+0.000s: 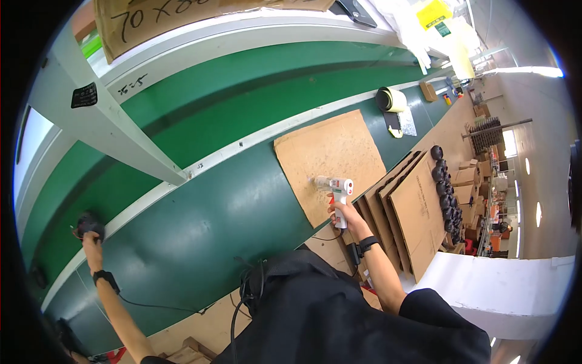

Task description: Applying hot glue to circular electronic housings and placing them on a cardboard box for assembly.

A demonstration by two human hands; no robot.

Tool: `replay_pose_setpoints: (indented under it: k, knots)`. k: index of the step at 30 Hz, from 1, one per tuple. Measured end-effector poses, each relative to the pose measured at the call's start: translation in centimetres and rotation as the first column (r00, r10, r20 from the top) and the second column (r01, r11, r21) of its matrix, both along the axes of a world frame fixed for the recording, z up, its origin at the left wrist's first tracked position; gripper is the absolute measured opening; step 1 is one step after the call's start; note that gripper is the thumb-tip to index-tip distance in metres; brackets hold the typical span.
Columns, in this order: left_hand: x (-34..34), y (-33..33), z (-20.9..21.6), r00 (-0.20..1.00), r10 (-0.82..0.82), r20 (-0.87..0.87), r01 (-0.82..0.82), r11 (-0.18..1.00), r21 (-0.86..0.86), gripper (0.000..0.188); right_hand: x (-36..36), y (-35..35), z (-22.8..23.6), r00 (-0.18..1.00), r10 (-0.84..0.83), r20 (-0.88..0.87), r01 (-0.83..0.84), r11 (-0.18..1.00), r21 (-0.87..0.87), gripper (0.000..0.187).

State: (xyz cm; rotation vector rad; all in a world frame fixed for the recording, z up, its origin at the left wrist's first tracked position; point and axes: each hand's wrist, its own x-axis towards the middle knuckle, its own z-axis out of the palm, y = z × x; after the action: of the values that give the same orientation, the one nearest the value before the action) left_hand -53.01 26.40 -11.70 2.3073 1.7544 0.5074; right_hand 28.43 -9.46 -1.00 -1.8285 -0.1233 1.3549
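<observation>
My right hand point(347, 214) is closed round the handle of a white pistol-grip tool point(341, 188) with a red trigger and a short pale barrel; a thin cord runs from its handle. The barrel points left over a flat, stained cardboard sheet point(330, 151) lying on the green belt. Stretched out to the far left, my left hand point(92, 238) grips a dark rounded part point(90, 223) over the belt's white divider rail. The part's exact kind is too small to make out. Black bands circle both my wrists, and a cable trails from the left one.
A white post point(115, 115) and shelf frame stand beyond the green belt point(212, 236). Farther right on the belt lies a black-and-yellow roll point(391, 100). Upright cardboard sheets point(412, 212) lean beside my right arm, next to a row of black round parts point(445, 197).
</observation>
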Motion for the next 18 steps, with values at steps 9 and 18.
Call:
replay_pose_setpoints:
  k: [9, 18]
  knots:
    - [26.0, -16.9, 7.4, 0.94, -0.185, 0.286, 0.281, 0.896, -0.345, 0.019, -1.3, -3.2, -2.0, 0.982, 0.157, 0.109, -0.158, 0.987, -0.003, 0.028]
    - [33.4, -21.1, 10.1, 0.974, -0.023, 0.227, 0.043, 0.996, -0.083, 0.042, -3.8, -3.9, -4.8, 0.904, 0.249, 0.348, -0.218, 0.968, -0.126, 0.02]
